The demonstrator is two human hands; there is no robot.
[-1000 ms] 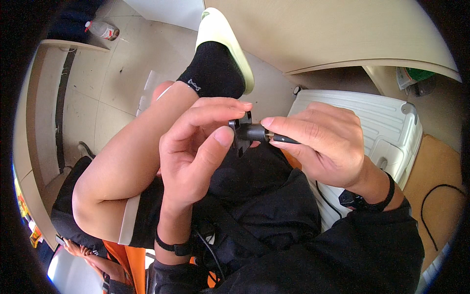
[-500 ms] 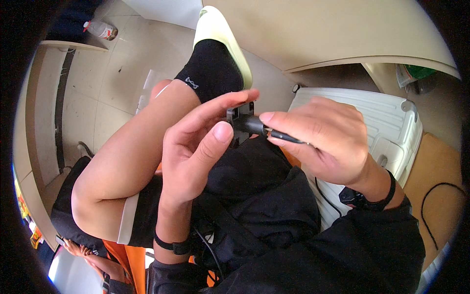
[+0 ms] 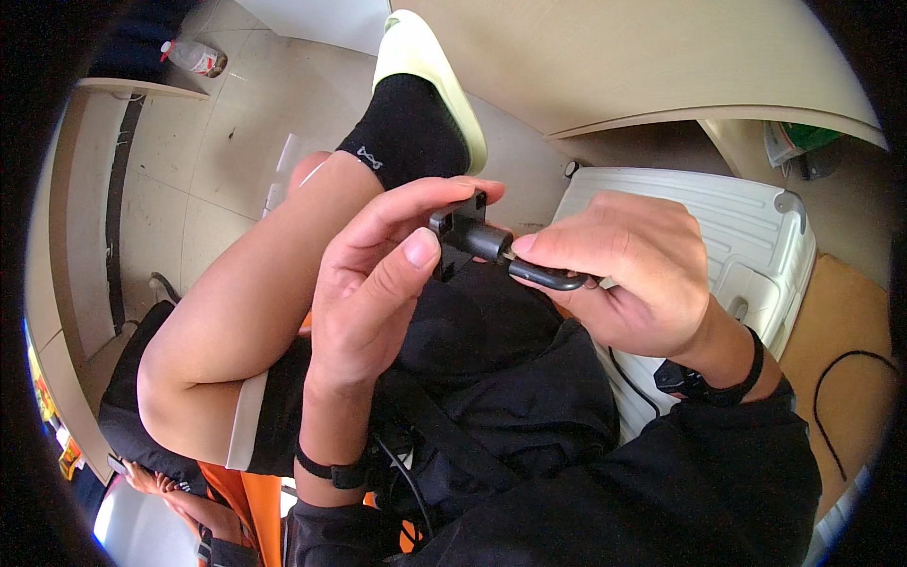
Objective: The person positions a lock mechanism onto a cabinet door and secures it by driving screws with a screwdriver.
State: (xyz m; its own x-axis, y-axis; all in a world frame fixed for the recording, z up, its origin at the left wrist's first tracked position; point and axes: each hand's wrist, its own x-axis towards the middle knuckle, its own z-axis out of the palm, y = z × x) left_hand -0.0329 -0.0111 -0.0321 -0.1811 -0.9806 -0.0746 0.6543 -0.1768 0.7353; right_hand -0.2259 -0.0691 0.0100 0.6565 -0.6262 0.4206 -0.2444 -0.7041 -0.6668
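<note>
My left hand [image 3: 364,293] is closed around a black drawer lock [image 3: 488,241], with the thumb on its near side and the fingers behind. The lock has a squarish plate and a round barrel that points right. My right hand [image 3: 642,269] pinches a black-headed key [image 3: 550,277] between thumb and fingers, right at the barrel's end. A small metallic bit shows between barrel and key head. How deep the blade sits in the barrel I cannot tell. Both hands are above my lap, over black clothing [image 3: 501,369].
A white ribbed suitcase [image 3: 699,198] lies at the right beside a brown board [image 3: 841,302] with a black cord [image 3: 820,406]. My raised leg [image 3: 255,274] crosses the left side. Another person's hands [image 3: 156,482] show at lower left. A bottle [image 3: 196,59] lies on the floor.
The key head has turned in my right fingers, so its broad bent outline now shows. My left hand and the lock have tilted slightly and shifted a little left.
</note>
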